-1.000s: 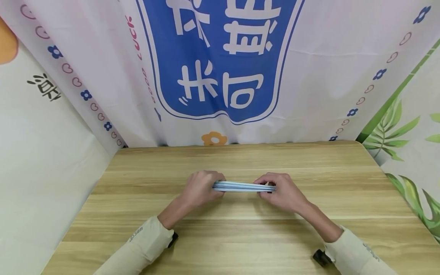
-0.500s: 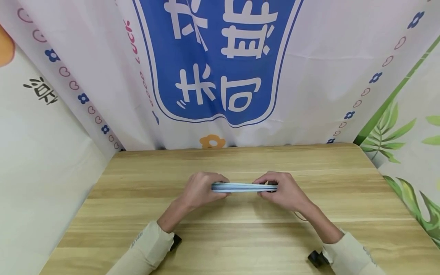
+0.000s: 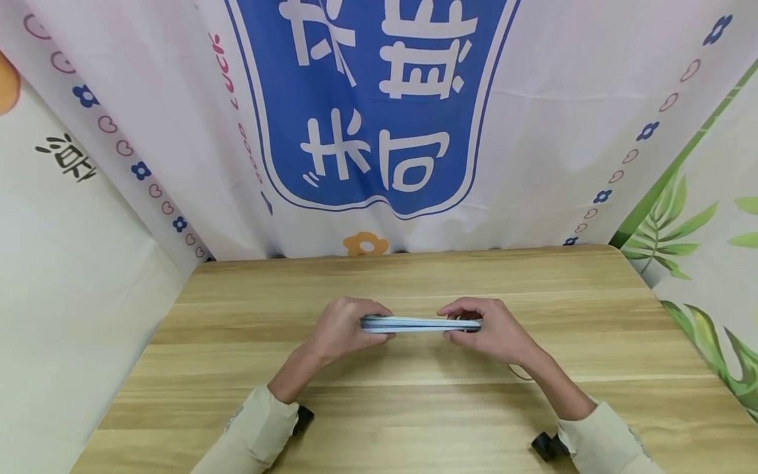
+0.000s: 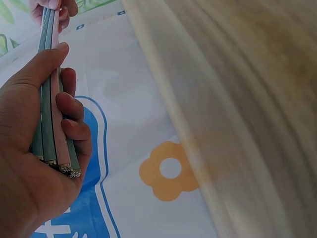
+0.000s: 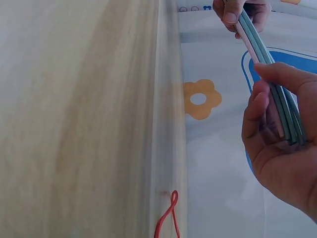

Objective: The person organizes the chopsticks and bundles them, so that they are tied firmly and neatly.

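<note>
A slim bundle of long, thin strips point(image 3: 420, 324), pale blue in the head view, is held level above the table between both hands. In the wrist views the strips look green and pink; their exact kind is unclear. My left hand point(image 3: 349, 329) grips the left end, thumb on one side and fingers curled round the other. Small dark-and-gold details mark that end in the left wrist view. My right hand point(image 3: 488, 332) holds the other end between thumb and curled fingers. In the right wrist view the strips point(image 5: 277, 106) run from near the palm towards the left hand.
The wooden table point(image 3: 385, 421) spreads beneath the hands. Behind it hangs a white curtain with a blue panel point(image 3: 367, 158) and an orange flower point(image 3: 365, 244). A red cord loop point(image 5: 171, 210) dangles in the right wrist view. Black devices point(image 3: 547, 446) sit at the wrists.
The bundle has become slightly more level, and the hands are a little farther apart. The head view has shifted slightly. A thin cord now shows under the right wrist. Both hands keep their hold.
</note>
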A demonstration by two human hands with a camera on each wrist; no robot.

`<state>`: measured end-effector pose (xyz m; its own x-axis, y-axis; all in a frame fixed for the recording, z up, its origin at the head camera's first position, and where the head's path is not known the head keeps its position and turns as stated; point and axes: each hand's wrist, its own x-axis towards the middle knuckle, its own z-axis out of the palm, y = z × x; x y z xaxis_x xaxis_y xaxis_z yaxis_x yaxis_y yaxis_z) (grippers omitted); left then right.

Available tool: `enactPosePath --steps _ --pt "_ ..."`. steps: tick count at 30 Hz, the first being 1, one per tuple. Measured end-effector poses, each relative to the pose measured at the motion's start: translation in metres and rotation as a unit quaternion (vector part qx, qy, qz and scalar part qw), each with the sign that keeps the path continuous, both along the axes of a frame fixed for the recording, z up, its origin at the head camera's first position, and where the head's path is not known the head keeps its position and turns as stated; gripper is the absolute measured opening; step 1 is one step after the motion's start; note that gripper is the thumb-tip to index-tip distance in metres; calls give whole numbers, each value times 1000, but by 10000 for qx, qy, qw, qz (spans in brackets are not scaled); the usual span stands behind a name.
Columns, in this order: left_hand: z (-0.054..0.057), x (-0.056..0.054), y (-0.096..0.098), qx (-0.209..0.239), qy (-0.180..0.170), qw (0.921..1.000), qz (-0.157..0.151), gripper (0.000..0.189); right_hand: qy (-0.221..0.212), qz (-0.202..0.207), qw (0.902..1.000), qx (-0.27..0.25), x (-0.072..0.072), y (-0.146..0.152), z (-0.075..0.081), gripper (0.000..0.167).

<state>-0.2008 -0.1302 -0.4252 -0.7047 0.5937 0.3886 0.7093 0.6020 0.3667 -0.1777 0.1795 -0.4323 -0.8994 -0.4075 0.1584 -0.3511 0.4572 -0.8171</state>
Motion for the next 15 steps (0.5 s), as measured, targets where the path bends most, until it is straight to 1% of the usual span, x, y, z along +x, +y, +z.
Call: enactPosePath --steps 3,5,7,10,15 --pt "3 0 -2 92 4 9999 72 24 112 -72 9999 -86 1 2 1 36" --pt "4 -1 -5 168 -18 9998 115 23 136 -73 9995 -266 2 3 1 41" --pt "6 -1 -7 217 -80 9996 161 23 120 -76 9987 -479 2 5 1 49" --pt "10 -1 -10 268 -159 9993 215 22 47 -169 9976 -667 3 8 3 61" --pt "14 -2 -13 259 -176 9991 296 23 -126 -332 9975 -612 5 12 4 77"
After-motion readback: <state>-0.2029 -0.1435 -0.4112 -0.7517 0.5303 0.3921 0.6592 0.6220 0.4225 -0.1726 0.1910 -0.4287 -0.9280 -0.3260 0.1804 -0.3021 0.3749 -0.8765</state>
